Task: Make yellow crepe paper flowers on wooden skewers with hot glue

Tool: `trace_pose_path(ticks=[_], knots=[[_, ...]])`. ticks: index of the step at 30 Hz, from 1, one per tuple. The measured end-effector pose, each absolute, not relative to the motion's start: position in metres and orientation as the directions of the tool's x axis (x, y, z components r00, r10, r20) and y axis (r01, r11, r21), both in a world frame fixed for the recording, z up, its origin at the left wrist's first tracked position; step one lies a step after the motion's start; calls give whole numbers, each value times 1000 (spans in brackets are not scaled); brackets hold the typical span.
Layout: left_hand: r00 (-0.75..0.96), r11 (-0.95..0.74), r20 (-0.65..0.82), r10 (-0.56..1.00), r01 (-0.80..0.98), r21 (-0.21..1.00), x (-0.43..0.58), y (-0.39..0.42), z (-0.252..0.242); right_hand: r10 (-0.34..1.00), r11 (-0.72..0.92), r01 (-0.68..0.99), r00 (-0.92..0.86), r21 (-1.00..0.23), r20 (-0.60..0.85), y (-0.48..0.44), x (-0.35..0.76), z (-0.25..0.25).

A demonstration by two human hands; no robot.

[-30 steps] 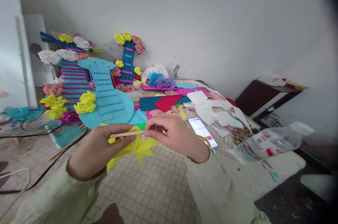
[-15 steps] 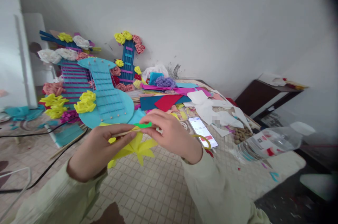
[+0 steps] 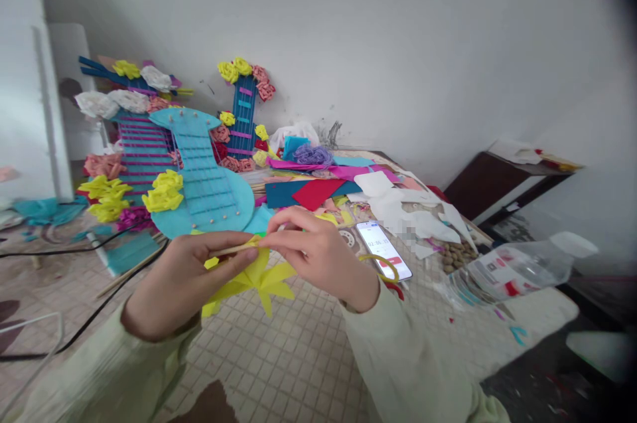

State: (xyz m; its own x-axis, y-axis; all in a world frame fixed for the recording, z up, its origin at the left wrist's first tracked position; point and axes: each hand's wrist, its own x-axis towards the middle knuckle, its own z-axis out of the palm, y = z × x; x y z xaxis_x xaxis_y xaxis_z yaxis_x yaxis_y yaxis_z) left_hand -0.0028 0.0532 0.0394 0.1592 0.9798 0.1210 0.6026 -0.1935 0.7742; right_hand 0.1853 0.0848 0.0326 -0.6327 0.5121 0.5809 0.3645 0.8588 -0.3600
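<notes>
Both hands are in the near middle of the view, raised a little above a tiled surface [image 3: 279, 356]. The left hand [image 3: 184, 277] is closed, and its thumb and fingers pinch the left part of a thin wooden stick [image 3: 237, 250]. The right hand [image 3: 318, 253] is closed too and pinches the right end of the same stick, so the fingertips of the two hands almost meet. The stick lies nearly level between them. A yellow paper star [image 3: 259, 280] hangs just under the stick and touches the left hand.

To the right of the right hand, a phone [image 3: 384, 250] lies with its screen lit. Further right is a plastic bottle [image 3: 517, 267] on its side. Behind the hands, on the far left, stands a blue guitar-shaped craft [image 3: 206, 177], and a pile of coloured paper [image 3: 313, 187] lies to the right of it.
</notes>
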Motion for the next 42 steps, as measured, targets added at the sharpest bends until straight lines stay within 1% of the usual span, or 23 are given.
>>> trace_pose_path(ticks=[5,9,12,18,24,30,35,39,42], knots=[[173,-214,136,976,601,770,-2,54,40,504,864,361,-625,-352,596,84,184,33],[158,-217,151,976,625,750,-1,55,38,546,837,358,-596,-413,590,83,183,34],[184,-255,178,967,644,722,-1,55,36,588,807,363,-574,-466,571,83,181,34],[215,-291,196,957,681,672,-2,54,36,644,764,398,-522,-508,560,85,178,32],[172,-267,204,964,639,721,1,53,34,657,753,382,-455,-536,600,83,176,30],[143,-225,177,974,492,841,4,54,32,639,766,424,-434,-482,635,84,174,28],[134,-247,208,969,462,852,5,55,35,612,782,448,-422,-433,669,83,171,26],[139,-270,232,963,455,848,4,55,34,630,770,449,-418,-454,654,82,169,26],[138,-281,245,960,500,819,2,55,31,641,764,435,-423,-477,641,83,170,27]])
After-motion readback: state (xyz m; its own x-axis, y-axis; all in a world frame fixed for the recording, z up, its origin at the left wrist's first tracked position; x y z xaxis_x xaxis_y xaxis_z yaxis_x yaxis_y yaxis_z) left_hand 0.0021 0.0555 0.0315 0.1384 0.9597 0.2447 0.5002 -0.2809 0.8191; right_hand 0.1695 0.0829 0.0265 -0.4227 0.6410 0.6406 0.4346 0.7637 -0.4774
